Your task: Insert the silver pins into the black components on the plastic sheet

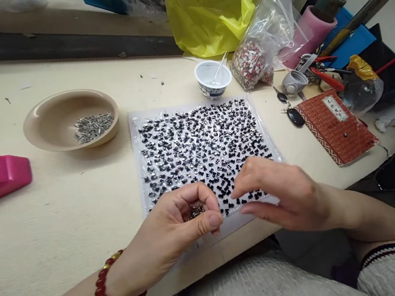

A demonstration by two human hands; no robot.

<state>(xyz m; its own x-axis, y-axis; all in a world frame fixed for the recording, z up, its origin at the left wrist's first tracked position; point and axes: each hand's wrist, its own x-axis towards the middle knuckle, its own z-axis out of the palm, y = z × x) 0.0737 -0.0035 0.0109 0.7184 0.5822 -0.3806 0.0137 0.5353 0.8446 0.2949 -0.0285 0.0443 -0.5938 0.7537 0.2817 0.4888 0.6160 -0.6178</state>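
Observation:
A white sheet under clear plastic (138,164) lies before me, dotted with many small black pieces (198,152), some with thin metal pins standing up from them. My left hand (187,215) is curled over its front edge, holding a small pile of metal pins (195,211) in the bent fingers. Just to the right, my right hand (281,193) hovers over the sheet's lower right part, thumb and fingers apart. Nothing shows between those fingertips. Up and left stands a beige bowl (48,122) with a heap of metal pins (94,127) in it.
A pink tape dispenser (4,174) sits at the left edge. Behind the sheet are a small white cup (207,78), a bag of patterned pieces (252,63) and yellow plastic (207,21). To the right lie a red-brown notebook (338,127) and keys with a black fob (295,117).

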